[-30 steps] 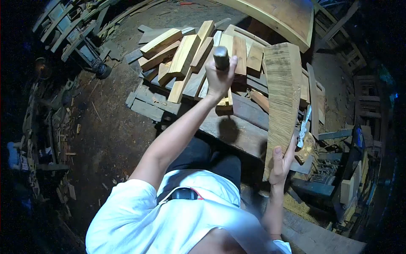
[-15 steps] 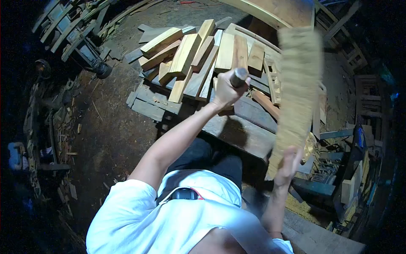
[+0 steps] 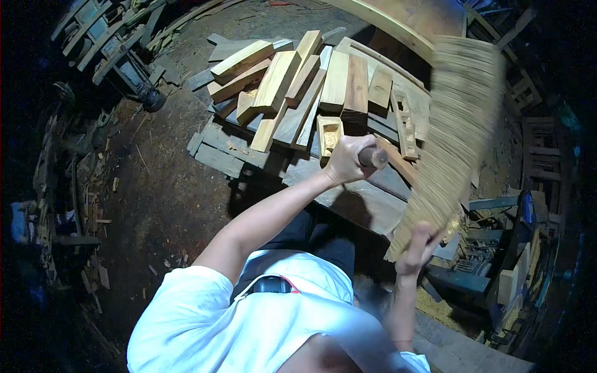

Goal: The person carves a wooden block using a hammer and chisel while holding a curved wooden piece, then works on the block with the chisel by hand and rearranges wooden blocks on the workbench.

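My left hand (image 3: pixel 349 163) is wrapped round a dark rounded handle (image 3: pixel 373 157), seen almost end-on; whatever is below it is hidden. My right hand (image 3: pixel 416 252) grips the lower end of a long, curved wooden board (image 3: pixel 459 118) with a ridged face. The board leans up and to the right, slightly blurred at its top. Just beyond my left hand, a pale block with a hollow (image 3: pixel 329 135) rests on the low wooden bench (image 3: pixel 364 202). A slotted wooden piece (image 3: pixel 404 124) lies between that block and the board.
Several cut wood blocks (image 3: pixel 277 81) are heaped on the far side of the bench. A large wooden panel (image 3: pixel 429 18) stands behind. Metal parts and wood scraps (image 3: pixel 476 267) lie at the right; wooden frames (image 3: pixel 118 59) are at the upper left.
The board's upper end has swung to the right, with my right hand still on its lower end. My left hand has moved down and right with the handle, uncovering the hollowed block.
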A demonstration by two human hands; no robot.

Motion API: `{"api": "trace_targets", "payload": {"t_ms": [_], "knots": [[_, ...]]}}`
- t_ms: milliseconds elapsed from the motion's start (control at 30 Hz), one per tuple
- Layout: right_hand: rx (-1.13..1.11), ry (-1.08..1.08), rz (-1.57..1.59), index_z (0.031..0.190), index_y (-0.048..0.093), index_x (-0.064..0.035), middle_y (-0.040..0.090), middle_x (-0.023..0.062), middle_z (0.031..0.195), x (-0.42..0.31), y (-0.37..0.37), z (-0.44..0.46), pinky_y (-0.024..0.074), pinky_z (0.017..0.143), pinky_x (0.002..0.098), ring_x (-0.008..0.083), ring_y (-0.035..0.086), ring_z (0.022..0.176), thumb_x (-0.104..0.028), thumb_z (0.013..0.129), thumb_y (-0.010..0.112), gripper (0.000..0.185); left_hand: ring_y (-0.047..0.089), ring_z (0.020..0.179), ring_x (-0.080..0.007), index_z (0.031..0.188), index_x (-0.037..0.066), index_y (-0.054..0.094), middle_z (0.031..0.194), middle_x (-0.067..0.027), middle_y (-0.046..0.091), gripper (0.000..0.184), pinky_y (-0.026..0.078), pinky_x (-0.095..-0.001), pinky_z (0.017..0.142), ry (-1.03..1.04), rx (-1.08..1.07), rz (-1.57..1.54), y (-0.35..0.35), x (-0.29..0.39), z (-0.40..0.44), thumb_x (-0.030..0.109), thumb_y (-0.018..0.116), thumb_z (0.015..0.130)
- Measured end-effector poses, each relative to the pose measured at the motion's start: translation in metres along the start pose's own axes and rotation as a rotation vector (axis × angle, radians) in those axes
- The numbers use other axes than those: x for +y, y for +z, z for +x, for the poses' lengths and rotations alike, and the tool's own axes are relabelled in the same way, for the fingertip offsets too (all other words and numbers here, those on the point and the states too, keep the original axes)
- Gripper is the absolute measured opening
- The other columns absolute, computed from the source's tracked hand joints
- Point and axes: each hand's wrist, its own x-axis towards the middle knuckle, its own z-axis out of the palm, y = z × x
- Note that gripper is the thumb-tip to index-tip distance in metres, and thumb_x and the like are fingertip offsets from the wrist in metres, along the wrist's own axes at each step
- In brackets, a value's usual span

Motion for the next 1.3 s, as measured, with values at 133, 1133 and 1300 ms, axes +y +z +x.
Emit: {"api": "trace_targets", "payload": {"t_ms": [133,1133,1300], "knots": [[-0.277,-0.130,-0.177,0.131,0.038,0.0038,0.057,0.0190,0.110,0.002,0.004,0.013,0.0453,0.088,0.0366,0.0267,0.058,0.101,-0.038,0.085,0.061,0.066,0.060,0.059,-0.0318,0.080,0.006,0.056,0.067,-0.0131,0.058,0.027,0.046,-0.0379,0.051,0.057,-0.055,-0.025,0.010,-0.002,-0.010,0.016,0.072,0.061],[-0.228,0.010,-0.157,0.127,0.039,0.0050,0.055,0.0139,0.112,0.015,-0.027,0.003,0.0409,0.091,0.0314,0.0199,0.053,0.101,-0.029,0.093,0.053,0.049,0.057,0.059,-0.0167,0.106,0.003,0.034,0.071,-0.0076,0.056,0.035,0.044,-0.0294,0.052,-0.026,0.117,0.155,-0.018,-0.032,0.060,0.025,0.058,0.093],[-0.232,0.050,-0.150,0.129,0.038,0.0055,0.052,0.0142,0.117,0.015,-0.025,0.006,0.0369,0.095,0.0316,0.0204,0.050,0.107,-0.029,0.093,0.052,0.052,0.055,0.063,-0.0153,0.106,0.004,0.033,0.076,-0.0071,0.053,0.028,0.043,-0.0297,0.054,-0.172,-0.007,0.061,-0.016,-0.021,0.052,0.015,0.056,0.093]]}}
